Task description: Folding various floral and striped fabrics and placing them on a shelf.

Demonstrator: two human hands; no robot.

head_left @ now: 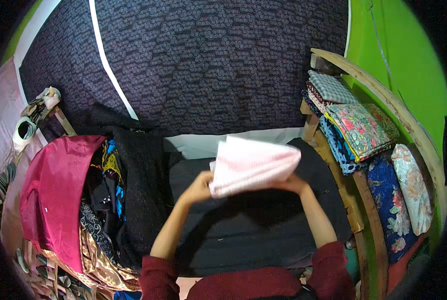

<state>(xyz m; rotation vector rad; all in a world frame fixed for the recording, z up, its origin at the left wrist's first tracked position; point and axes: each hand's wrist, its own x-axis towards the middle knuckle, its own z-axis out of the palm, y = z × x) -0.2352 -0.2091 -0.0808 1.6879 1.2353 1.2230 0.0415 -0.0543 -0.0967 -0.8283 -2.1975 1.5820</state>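
Observation:
A folded white and pale pink cloth [253,165] is held up between my two hands, above a black cloth-covered surface [223,250]. My left hand [200,188] grips its left edge, the fingers partly behind the fabric. At the lower right edge my right hand [292,185] holds it from beneath, most of its fingers hidden by the cloth. The cloth is folded into a thick, roughly rectangular bundle, its right end tapering to a rounded fold.
To the left lie draped fabrics: a magenta satin cloth [58,195], a black cloth [138,195] and a leopard-print cloth [101,250]. Folded patterned cloths [363,130] are stacked on a wooden rack at the right. A blue floral cloth [388,210] lies near them. Dark patterned fabric [223,65] hangs behind.

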